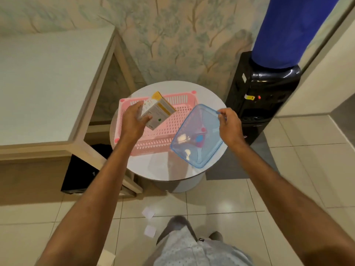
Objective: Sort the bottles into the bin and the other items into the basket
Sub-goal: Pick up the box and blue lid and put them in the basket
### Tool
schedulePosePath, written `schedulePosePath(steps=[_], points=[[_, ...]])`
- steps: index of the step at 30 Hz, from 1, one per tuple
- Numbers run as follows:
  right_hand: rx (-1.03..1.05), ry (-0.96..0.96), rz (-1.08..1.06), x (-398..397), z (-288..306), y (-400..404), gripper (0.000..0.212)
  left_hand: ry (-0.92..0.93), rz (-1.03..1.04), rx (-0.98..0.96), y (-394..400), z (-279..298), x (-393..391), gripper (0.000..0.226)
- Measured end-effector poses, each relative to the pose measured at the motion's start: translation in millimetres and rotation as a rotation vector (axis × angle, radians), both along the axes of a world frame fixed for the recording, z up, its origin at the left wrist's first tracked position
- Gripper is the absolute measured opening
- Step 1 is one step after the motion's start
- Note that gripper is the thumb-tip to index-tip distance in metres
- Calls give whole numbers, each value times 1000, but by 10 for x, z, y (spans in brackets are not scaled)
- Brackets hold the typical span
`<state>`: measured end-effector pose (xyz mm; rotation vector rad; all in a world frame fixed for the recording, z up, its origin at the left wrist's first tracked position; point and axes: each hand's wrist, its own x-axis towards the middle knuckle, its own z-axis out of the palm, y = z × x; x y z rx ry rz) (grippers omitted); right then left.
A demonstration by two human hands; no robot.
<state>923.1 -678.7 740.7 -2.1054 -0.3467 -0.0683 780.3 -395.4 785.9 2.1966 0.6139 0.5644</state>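
Observation:
A pink slatted basket [178, 120] lies on a small round white table [169, 167]. My left hand [134, 120] grips a white and yellow carton box [158, 110], tilted, over the basket's left part. My right hand [228, 125] pinches the far edge of a clear blue plastic lid [197, 137], which hangs tilted over the basket's right corner. Through the lid a small pink and blue item shows, too blurred to name. No bottle is visible.
A large pale table [48, 83] stands at the left, with a black bin [80, 173] on the floor under its near corner. A black water dispenser [263, 96] with a blue bottle stands right of the round table. Paper scraps [148, 213] lie on the tiled floor.

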Motion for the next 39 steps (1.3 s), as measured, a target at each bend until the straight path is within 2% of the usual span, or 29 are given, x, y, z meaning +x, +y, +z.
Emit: schedulePosePath(steps=[4, 10, 17, 25, 33, 36, 39], points=[[-52, -18, 112, 564, 20, 344, 16, 53, 8, 37, 178, 17, 329, 43], [-133, -46, 230, 1323, 2, 941, 20, 185, 49, 54, 691, -197, 896, 57], [-214, 1, 318, 1856, -137, 1547, 20, 274, -17, 46, 1065, -520, 1453, 53], [-340, 67, 443, 1986, -668, 1931, 20, 342, -43, 54, 1340, -1028, 1666, 49], [-466, 89, 472, 1960, -1049, 2019, 20, 419, -114, 50, 1536, -1419, 1787, 56], [-575, 42, 438, 1980, -1108, 2034, 22, 408, -124, 62, 1527, -1483, 1841, 57], [-737, -101, 450, 2015, -1136, 2060, 22, 373, -120, 87, 1532, -1522, 1892, 56]])
